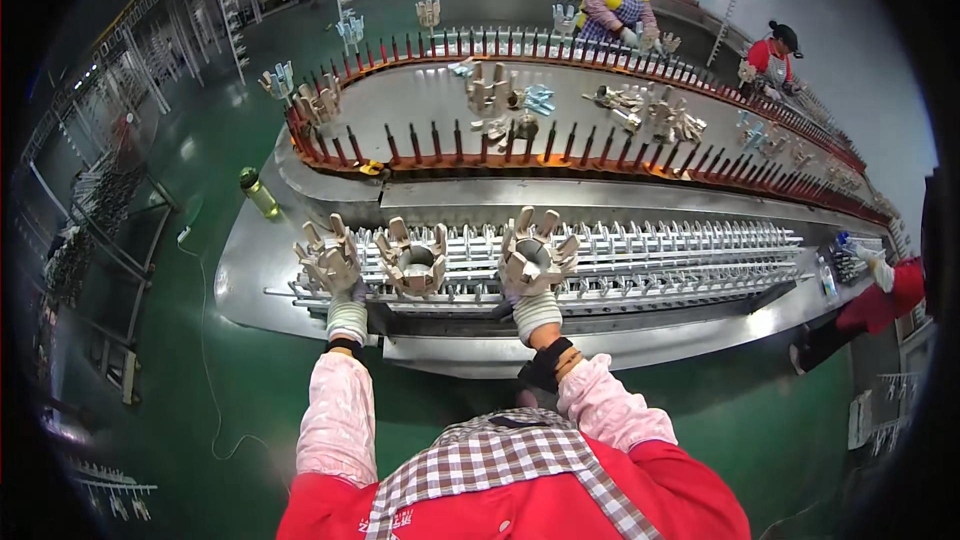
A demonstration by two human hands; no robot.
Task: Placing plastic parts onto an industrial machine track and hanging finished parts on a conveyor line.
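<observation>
My left hand (347, 316), in a whitish knit glove, is closed on the lower side of a beige crown-shaped metal part (331, 258) with upright prongs. My right hand (537, 312), gloved alike, grips a similar pronged part (540, 258) with a round central opening. Most of my fingers are hidden behind these two parts. Between my hands a third crown-shaped part (414, 270) sits over a rack of silvery rods (660, 258) with rows of small hooks. The rack lies lengthwise along the near side of the steel table (480, 352).
Beyond the rack, a looped conveyor with upright dark spindles (435, 143) rings a steel surface holding more pronged parts (490, 88). A bottle of yellowish liquid (258, 192) stands at left. Two co-workers (620, 0) are at the far side; another person's gloved hand (880, 272) is at right.
</observation>
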